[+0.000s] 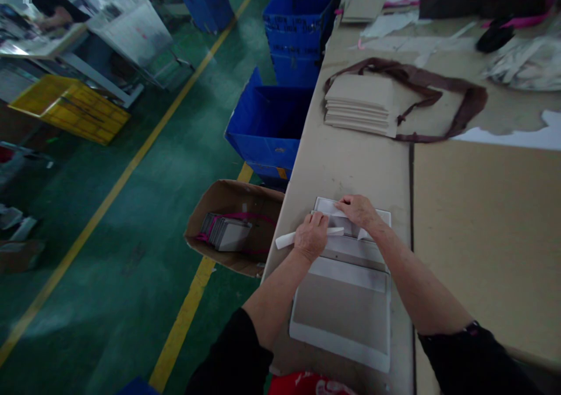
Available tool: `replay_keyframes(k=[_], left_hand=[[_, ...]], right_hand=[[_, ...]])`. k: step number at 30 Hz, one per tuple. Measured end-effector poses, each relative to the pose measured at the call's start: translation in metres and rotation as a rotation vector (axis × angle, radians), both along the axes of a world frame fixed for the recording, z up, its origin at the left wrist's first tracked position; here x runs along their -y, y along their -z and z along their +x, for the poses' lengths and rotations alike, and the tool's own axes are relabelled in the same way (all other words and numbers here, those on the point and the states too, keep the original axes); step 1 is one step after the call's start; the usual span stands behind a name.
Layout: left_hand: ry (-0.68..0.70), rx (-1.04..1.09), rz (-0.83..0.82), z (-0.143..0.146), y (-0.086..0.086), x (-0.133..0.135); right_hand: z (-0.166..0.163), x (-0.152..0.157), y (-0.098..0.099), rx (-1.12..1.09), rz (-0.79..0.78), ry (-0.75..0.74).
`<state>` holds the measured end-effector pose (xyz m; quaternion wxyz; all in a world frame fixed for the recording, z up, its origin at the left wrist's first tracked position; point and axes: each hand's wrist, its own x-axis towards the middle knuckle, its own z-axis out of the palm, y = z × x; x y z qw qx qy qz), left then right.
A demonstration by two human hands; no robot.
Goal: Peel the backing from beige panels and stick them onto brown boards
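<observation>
My left hand (311,237) is closed around a white flat stick (286,241), which pokes out on both sides of it. Its fingertips rest by the left edge of a grey-and-white folded cover (383,217) lying on the table. Fingers bent together, my right hand (358,211) presses or pinches a white paper flap (326,205) at the cover's far side. The cover's nearer panel (342,307) lies flat, greyish-brown with white borders. My fingers partly hide the cover's far part.
A stack of beige boards (359,104) with a brown strap (464,111) lies farther up the table (346,167). Left of the table edge stand a cardboard box (232,190) holding grey pieces and blue bins (267,144). Across the aisle, a person's arm (56,18) shows.
</observation>
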<state>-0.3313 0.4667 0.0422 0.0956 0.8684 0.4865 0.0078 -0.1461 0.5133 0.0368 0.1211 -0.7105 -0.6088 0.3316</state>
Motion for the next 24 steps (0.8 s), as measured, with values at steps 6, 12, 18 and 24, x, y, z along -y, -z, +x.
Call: replay_keyframes(k=[6, 12, 18, 24], left_hand=[[-0.040, 0.012, -0.023, 0.001, 0.004, 0.000], [-0.070, 0.011, -0.022, 0.003, 0.010, -0.002], [-0.051, -0.032, -0.027, 0.002, 0.011, -0.004], [-0.048, -0.053, -0.022, 0.002, 0.010, -0.005]], right_hand=[[-0.003, -0.004, 0.001, 0.078, 0.001, -0.035], [-0.003, -0.006, -0.001, 0.066, -0.008, -0.040], [0.000, 0.000, -0.003, 0.014, 0.001, 0.011], [0.029, 0.024, -0.010, -0.130, 0.060, 0.146]])
